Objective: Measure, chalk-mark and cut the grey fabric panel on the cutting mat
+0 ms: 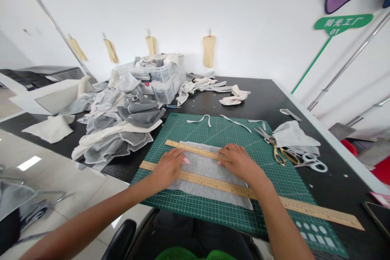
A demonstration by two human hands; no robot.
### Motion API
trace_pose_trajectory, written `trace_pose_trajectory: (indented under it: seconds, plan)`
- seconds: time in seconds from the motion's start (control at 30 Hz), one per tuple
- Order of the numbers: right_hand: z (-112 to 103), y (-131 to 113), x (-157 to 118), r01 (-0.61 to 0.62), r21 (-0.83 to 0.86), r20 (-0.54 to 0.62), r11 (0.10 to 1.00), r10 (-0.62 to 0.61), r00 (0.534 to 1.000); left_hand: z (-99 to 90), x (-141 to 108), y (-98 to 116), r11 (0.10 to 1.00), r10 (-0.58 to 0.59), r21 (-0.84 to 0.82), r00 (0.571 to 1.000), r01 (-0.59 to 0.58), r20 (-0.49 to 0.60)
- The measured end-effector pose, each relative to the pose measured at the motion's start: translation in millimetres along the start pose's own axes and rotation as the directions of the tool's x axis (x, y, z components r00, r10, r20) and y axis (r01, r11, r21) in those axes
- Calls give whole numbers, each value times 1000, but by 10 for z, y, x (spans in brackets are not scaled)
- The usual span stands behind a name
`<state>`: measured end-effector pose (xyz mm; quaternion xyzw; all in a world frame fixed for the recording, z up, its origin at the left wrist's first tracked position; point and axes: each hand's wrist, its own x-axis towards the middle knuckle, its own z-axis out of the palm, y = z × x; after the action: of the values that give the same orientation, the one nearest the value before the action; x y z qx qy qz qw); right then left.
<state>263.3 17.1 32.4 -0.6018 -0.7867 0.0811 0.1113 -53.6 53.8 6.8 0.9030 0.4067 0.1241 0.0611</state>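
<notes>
A piece of grey fabric [202,167] lies on a green cutting mat [179,124]. A short wooden ruler [195,149] rests across its upper part, and a long wooden ruler [213,183] crosses lower down, running out past the mat's right side. My left hand [167,169] is closed at the short ruler's lower edge, with a small pink flat piece [185,161] at its fingertips; the exact grip is partly hidden. At the short ruler's right end, the fingers of my right hand [239,162] are closed on it and touch the fabric.
Scissors [312,162] and gold-handled shears [282,155] lie on the right near fabric scraps [295,136]. A heap of grey and cream cloth [118,118] and a clear plastic bin [164,83] stand to the left. Thin fabric strips [236,122] lie along the mat's far side.
</notes>
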Motion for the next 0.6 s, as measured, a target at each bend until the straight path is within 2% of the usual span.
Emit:
trace_pose_trajectory:
  seconds: [0.1,0.37,0.6]
  plan:
    - [44,-23,54,38,45,16,998,-39,999,1,-20,-66,999,-25,47,1000,24,10]
    - [-17,199,7,-100,6,45,995,100,994,15,-78,-161,991,-77,114,997,73,27]
    - [-38,84,-12,-77,-104,43,992,82,996,21,-83,-251,987,-117,115,993,116,5]
